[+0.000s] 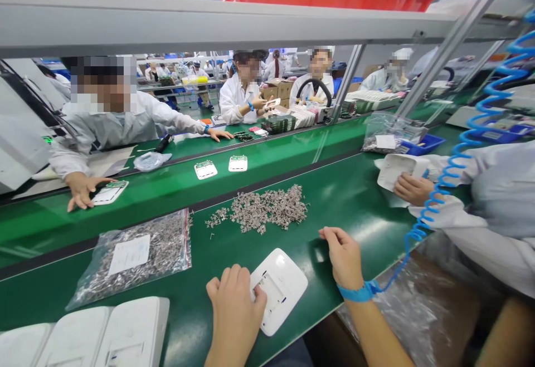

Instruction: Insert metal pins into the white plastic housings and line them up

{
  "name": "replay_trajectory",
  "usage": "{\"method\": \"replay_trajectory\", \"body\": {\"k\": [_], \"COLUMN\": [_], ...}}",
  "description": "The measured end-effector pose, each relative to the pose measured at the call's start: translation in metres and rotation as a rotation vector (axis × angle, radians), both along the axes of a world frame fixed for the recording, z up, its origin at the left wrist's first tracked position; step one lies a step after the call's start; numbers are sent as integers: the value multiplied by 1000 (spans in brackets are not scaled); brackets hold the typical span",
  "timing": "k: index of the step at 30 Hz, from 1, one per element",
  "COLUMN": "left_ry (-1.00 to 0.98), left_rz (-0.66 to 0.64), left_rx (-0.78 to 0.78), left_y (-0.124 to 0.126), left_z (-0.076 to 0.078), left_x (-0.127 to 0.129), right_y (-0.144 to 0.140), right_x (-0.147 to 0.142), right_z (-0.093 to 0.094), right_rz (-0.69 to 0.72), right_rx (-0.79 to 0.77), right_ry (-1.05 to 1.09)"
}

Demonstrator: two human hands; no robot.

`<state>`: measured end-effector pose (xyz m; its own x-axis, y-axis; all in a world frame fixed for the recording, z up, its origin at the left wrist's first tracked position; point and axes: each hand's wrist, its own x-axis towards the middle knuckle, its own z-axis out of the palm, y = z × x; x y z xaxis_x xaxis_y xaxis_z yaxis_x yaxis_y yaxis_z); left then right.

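Count: one white casing [292, 278] in hand, three finished-side-up casings [134, 322] in view left of it, one bag [167, 244] of metal bits, one loose pile [270, 209] of the same, too many to count. Two white plates [238, 164] with green boards on the belt [276, 155], third under a co-worker's hand [81, 190].

White casing sits just inside the desk's [343, 189] front edge; pile and bag toward the back edge. Green surface shows between casing and pile, also right of the pile.

Casing: recess up, long axis slanting from near-left to far-right. Left hand [239, 303] grips its left edge, thumb on top. Right hand [345, 255] pinched narrow; can't tell if anything's between the tips.
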<state>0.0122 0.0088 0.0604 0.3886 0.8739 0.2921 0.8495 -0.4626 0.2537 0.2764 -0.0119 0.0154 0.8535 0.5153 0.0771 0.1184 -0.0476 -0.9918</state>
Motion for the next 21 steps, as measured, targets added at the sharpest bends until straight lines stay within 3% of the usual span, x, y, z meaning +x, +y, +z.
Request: {"method": "replay_trajectory", "body": {"k": [21], "left_ry": [21], "left_rz": [-3], "left_rx": [-67], "left_y": [1], "left_z": [5], "left_x": [2], "right_y": [0], "right_x": [-1], "right_z": [1], "right_rz": [2], "right_rx": [-13], "right_ry": [0]}}
